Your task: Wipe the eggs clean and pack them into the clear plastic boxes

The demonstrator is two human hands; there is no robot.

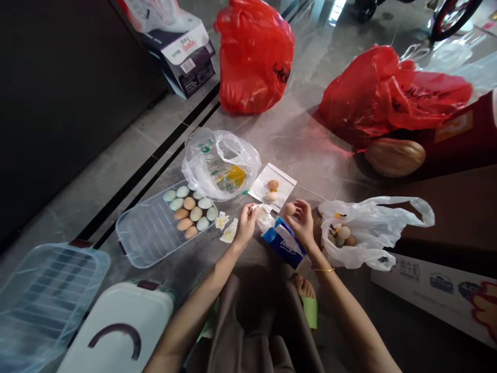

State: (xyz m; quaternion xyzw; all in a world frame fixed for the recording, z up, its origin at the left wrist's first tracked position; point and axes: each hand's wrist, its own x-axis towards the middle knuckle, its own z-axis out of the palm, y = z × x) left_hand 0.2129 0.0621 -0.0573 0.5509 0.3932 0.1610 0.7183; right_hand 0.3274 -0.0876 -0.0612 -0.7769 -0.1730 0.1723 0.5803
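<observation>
My left hand point(246, 226) pinches a crumpled white tissue point(264, 216). Between the fingers of my right hand point(302, 223) is a brown egg point(289, 209), just above a blue tissue pack point(285, 243). Beyond my hands, a white sheet point(282, 182) on the floor carries a cracked brown egg point(273, 184) with yolk showing and a paler egg point(271, 197). Several green and brown eggs fill the right part of a clear plastic tray point(145, 228). More eggs point(344, 233) lie in an open white plastic bag point(368, 223) to the right.
Used tissues point(229, 231) lie left of my left hand. Behind them sits a clear plastic bag point(221, 166). Two red bags point(254, 57) point(388, 93) and a box point(182, 57) stand farther back. A white lid point(120, 326) and clear container point(50, 295) are at lower left.
</observation>
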